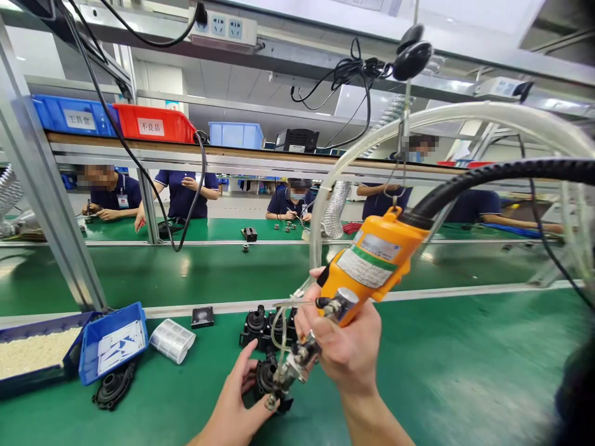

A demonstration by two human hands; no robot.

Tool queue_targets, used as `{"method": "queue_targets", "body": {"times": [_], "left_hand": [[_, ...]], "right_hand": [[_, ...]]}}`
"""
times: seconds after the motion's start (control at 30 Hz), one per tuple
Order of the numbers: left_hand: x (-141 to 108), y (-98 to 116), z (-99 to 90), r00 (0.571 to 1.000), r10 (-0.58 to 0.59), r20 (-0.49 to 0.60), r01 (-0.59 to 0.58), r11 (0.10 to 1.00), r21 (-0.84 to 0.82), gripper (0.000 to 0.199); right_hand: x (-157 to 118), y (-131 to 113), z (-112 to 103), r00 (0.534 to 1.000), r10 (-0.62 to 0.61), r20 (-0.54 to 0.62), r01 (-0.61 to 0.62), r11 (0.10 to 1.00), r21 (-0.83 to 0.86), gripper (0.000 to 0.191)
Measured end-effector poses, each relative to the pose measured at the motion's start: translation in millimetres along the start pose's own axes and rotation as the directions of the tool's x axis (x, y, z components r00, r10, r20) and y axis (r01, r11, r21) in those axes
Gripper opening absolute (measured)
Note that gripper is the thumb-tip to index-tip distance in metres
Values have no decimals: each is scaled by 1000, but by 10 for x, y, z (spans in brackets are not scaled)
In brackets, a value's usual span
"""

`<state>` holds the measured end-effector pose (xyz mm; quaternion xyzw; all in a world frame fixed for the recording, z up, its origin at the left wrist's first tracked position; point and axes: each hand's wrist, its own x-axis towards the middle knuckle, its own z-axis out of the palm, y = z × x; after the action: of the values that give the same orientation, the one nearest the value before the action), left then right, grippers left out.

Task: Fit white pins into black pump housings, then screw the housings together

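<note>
My right hand is wrapped round an orange powered tool with a metal nozzle end, held tilted down to the left. A black hose and a clear tube run from the tool. Its metal tip is over a black round housing on the green bench. My left hand grips this housing from the left, fingers behind and thumb in front near the tip. Behind it stand several similar black housings, partly hidden by thin tubes and my right hand.
At left are a bin of pale small parts, a blue tray, a black cover, a label roll and a black square part. Cables hang overhead. People work at the bench beyond.
</note>
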<state>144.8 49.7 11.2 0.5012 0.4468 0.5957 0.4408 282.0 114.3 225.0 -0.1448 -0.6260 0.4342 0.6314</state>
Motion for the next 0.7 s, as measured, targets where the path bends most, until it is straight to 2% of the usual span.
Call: {"method": "queue_targets", "body": {"times": [0.1, 0.2, 0.47, 0.7], "left_hand": [[-5, 71, -6, 1000, 2, -5, -2, 1000, 24, 103], [-6, 153, 0, 1000, 14, -6, -14, 999, 30, 98], [-11, 239, 19, 1000, 11, -2, -11, 1000, 17, 97], [-8, 234, 17, 999, -38, 5, 38, 999, 30, 97]], "right_hand": [[-26, 81, 175, 999, 22, 28, -26, 991, 135, 60], [-48, 142, 240, 999, 29, 24, -33, 985, 171, 67], [-60, 109, 190, 997, 66, 44, -71, 990, 122, 70], [-47, 119, 152, 998, 45, 42, -49, 995, 90, 61]]}}
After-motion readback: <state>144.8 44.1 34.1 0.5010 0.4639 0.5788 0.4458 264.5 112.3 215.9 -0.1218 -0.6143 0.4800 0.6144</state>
